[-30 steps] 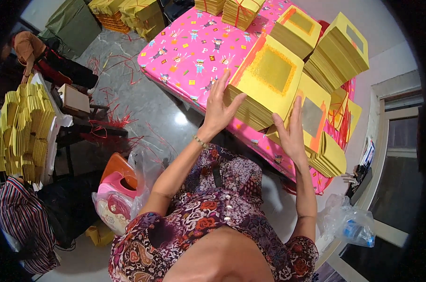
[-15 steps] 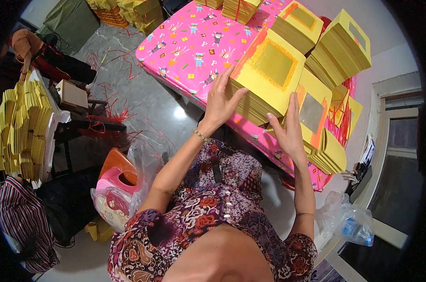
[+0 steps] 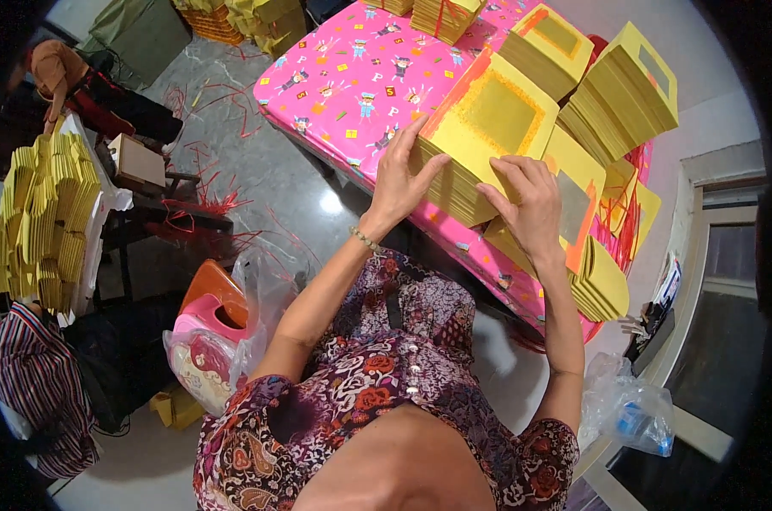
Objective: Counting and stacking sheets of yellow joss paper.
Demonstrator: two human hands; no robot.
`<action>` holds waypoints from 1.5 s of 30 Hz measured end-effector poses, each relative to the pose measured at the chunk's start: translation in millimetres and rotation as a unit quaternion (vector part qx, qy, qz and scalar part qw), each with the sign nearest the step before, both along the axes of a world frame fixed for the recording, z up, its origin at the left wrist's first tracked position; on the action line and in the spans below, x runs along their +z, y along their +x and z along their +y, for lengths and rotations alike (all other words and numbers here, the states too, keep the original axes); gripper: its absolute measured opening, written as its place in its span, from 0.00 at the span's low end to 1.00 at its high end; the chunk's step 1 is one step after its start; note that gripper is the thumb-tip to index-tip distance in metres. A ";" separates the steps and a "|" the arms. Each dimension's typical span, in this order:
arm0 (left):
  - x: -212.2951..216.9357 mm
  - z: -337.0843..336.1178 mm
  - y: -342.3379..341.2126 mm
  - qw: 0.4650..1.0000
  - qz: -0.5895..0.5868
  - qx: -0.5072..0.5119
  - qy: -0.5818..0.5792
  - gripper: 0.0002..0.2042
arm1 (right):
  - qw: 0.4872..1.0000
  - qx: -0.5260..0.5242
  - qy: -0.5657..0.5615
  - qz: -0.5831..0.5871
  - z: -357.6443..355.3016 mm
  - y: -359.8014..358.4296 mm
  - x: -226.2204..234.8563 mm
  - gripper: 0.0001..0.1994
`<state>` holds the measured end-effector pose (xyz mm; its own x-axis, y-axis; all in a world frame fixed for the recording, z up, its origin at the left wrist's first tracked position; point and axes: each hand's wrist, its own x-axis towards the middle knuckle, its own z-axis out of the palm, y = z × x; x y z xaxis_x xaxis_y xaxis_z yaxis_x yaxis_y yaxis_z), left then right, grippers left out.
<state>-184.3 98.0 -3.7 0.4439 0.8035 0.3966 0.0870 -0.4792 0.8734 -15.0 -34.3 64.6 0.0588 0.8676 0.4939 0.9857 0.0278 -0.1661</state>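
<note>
A thick stack of yellow paper sheets (image 3: 454, 157) with a gold square on top lies at the table's near edge. My left hand (image 3: 396, 180) rests against its near left corner, fingers stretched along the left side and thumb apart on the front face. At the near right corner my right hand (image 3: 535, 207) has its fingers bent over the top edge, the thumb against the front. Partly behind that hand is another yellow stack (image 3: 576, 175) with a silvery square and an orange border.
The table (image 3: 335, 102) has a pink patterned cover. More yellow stacks (image 3: 620, 98) stand at its far right, beside red ties (image 3: 633, 209). Left, a person (image 3: 62, 72) is near a second table with yellow bundles (image 3: 45, 213). A pink-and-orange stool (image 3: 211, 298) and plastic bags are close by.
My right hand has gone from lying flat along the stack's right side to bending its fingers over the top edge. My left hand keeps its place on the stack.
</note>
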 end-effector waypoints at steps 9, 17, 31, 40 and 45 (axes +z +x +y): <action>-2.4 2.0 0.6 1.000 -0.021 -0.003 -0.003 0.31 | 0.999 0.011 0.021 0.030 3.4 -0.3 0.4 0.12; 1.8 1.6 2.9 1.000 -0.026 -0.002 -0.007 0.31 | 0.996 0.006 0.037 0.076 4.4 0.3 -3.4 0.08; 8.8 0.9 7.9 0.999 -0.025 0.013 -0.019 0.30 | 0.995 -0.003 0.033 0.099 4.8 -0.6 -3.9 0.08; 5.2 1.3 12.2 0.998 -0.052 0.027 0.005 0.31 | 0.993 -0.002 0.038 0.115 4.4 -0.8 -5.5 0.08; 5.1 1.0 12.8 0.998 -0.053 0.029 0.001 0.31 | 0.992 -0.003 0.040 0.120 4.5 -1.1 -5.2 0.08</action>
